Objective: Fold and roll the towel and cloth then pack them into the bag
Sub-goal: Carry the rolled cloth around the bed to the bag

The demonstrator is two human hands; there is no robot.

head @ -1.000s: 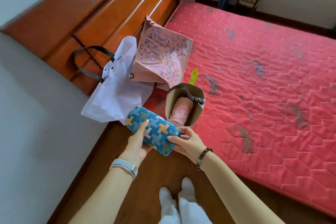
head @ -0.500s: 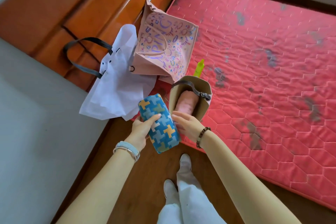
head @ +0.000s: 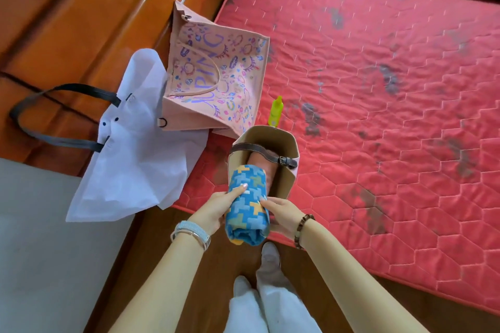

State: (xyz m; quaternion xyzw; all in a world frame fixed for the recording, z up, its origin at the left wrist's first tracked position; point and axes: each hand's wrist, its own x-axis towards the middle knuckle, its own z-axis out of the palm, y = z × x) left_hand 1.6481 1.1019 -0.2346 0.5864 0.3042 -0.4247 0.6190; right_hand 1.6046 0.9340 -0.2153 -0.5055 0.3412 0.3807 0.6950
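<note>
A rolled blue cloth (head: pixel 247 204) with a yellow and green cross pattern is held upright between both hands, its far end at the mouth of a small tan bag (head: pixel 288 178). My left hand (head: pixel 216 207) grips the roll's left side, thumb across the front. My right hand (head: pixel 284 213) grips its right side. Inside the tan bag lies a rolled pink towel (head: pixel 266 163) under a brown buckled strap (head: pixel 270 155). The bag stands open at the near corner of the red mattress (head: pixel 378 116).
A pink printed tote (head: pixel 213 76) and a white bag with black handles (head: pixel 132 149) lie by the wooden headboard (head: pixel 94 21). A yellow-green bottle (head: pixel 276 111) lies behind the tan bag. Wooden floor and my feet are below.
The blue roll turned from lying sideways to pointing away from me and moved right, so its far end now sits at the tan bag's opening. Both hands kept hold of it.
</note>
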